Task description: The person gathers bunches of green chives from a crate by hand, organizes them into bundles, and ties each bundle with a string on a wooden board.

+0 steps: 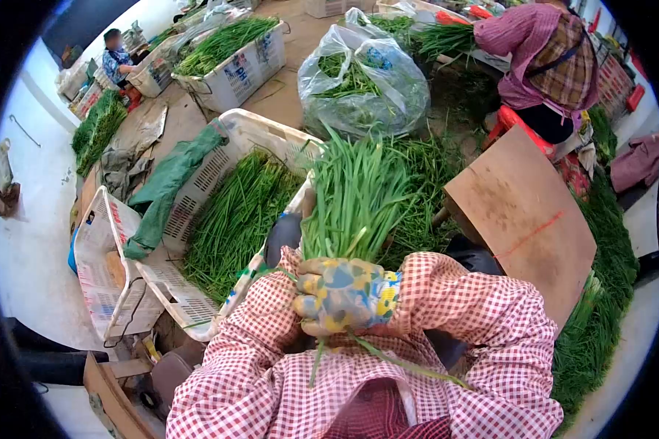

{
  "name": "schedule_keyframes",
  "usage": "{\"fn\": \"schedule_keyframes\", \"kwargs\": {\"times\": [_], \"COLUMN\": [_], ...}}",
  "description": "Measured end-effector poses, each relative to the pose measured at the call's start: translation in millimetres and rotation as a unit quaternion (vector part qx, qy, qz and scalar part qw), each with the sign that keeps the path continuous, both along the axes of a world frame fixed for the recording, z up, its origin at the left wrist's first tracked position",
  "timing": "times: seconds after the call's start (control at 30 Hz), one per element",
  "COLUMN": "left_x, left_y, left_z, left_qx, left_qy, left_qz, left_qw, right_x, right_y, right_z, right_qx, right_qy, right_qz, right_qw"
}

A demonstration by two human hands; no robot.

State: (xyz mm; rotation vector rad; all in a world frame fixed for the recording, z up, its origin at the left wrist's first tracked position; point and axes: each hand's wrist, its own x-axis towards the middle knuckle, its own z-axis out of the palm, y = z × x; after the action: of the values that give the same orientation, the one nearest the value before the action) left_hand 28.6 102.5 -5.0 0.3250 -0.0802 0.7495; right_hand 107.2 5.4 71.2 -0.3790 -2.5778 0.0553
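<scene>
In a glove patterned yellow, blue and grey, my right hand [348, 294] is closed around a bunch of garlic chives [359, 194]. The flat green leaves point up and away from me, in front of my chest. A few loose stalks [406, 362] hang out below the glove. My left sleeve [260, 307] reaches in to the same spot from the other side, but the left hand is hidden behind the right glove and the bunch. Just left of the bunch stands a white plastic crate [187, 293] with loose chives [241, 216] in it.
A green cloth [176, 186] drapes over the crate's side. Ahead sits a clear plastic bag [366, 110] of greens. A brown board [523, 219] leans at right, beside heaped chives [600, 314]. One co-worker [542, 58] sits at upper right, another person [117, 62] at far left.
</scene>
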Motion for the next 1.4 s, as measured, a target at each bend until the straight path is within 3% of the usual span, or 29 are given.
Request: {"fn": "schedule_keyframes", "kwargs": {"times": [0.1, 0.2, 0.27, 0.33, 0.4, 0.47, 0.5, 0.57, 0.63, 0.73, 0.83, 0.9, 0.97, 1.0, 1.1, 1.13, 1.17, 1.27, 1.3, 1.33, 1.4], "left_x": [3, 13, 20, 30, 48, 70, 86, 125, 153, 200, 244, 275, 296, 301, 314, 340, 349, 327, 321, 313, 279], "left_y": [7, 20, 32, 39, 51, 71, 68, 59, 53, 40, 44, 50, 50, 47, 40, 60, 62, 49, 47, 46, 45], "left_z": [-8, -12, -12, -16, -22, -30, -24, 1, 40, 92, 126, 119, 111, 107, 99, 68, 75, 91, 100, 107, 111], "left_qx": [-0.007, 0.001, 0.019, 0.05, 0.141, 0.285, 0.342, 0.427, 0.441, 0.457, 0.526, 0.524, 0.58, 0.615, 0.636, 0.592, 0.539, 0.494, 0.285, 0.056, -0.15], "left_qy": [-0.033, -0.066, -0.082, -0.073, 0.03, 0.177, 0.196, 0.18, 0.195, 0.163, 0.157, 0.142, 0.152, 0.187, 0.177, 0.187, 0.209, 0.255, 0.194, 0.119, 0.031], "left_qz": [-0.016, -0.044, -0.068, -0.099, -0.116, -0.133, -0.137, -0.128, -0.141, -0.092, -0.104, -0.134, -0.151, -0.121, -0.029, -0.141, -0.243, -0.101, -0.211, -0.304, -0.341], "left_qw": [0.999, 0.997, 0.994, 0.991, 0.983, 0.932, 0.909, 0.877, 0.865, 0.869, 0.83, 0.829, 0.786, 0.756, 0.75, 0.771, 0.779, 0.825, 0.915, 0.944, 0.927], "right_x": [3, 57, 118, 168, 209, 227, 219, 218, 223, 253, 294, 303, 326, 335, 337, 340, 335, 329, 324, 318, 291], "right_y": [11, 6, -4, -16, -6, 14, 28, 33, 36, 36, 35, 19, 7, 2, 0, 6, 11, 28, 34, 42, 82], "right_z": [20, 61, 62, 42, 8, -5, 0, -1, 42, 72, 81, 86, 71, 66, 59, 47, 45, 31, 27, 23, 11], "right_qx": [0.001, -0.079, -0.126, -0.258, -0.449, -0.554, -0.606, -0.526, -0.399, -0.262, -0.209, -0.216, -0.305, -0.337, -0.308, -0.293, -0.277, -0.286, -0.288, -0.224, -0.025], "right_qy": [-0.013, 0.09, 0.19, 0.347, 0.471, 0.515, 0.513, 0.622, 0.538, 0.507, 0.528, 0.552, 0.506, 0.482, 0.512, 0.533, 0.553, 0.561, 0.562, 0.521, 0.601], "right_qz": [0.049, -0.035, -0.217, -0.425, -0.397, -0.343, -0.34, -0.157, -0.247, -0.36, -0.33, -0.315, -0.304, -0.326, -0.292, -0.277, -0.262, -0.205, -0.2, -0.225, -0.032], "right_qw": [0.999, 0.992, 0.949, 0.796, 0.647, 0.558, 0.505, 0.558, 0.7, 0.738, 0.754, 0.741, 0.748, 0.74, 0.747, 0.744, 0.741, 0.749, 0.749, 0.793, 0.799]}}
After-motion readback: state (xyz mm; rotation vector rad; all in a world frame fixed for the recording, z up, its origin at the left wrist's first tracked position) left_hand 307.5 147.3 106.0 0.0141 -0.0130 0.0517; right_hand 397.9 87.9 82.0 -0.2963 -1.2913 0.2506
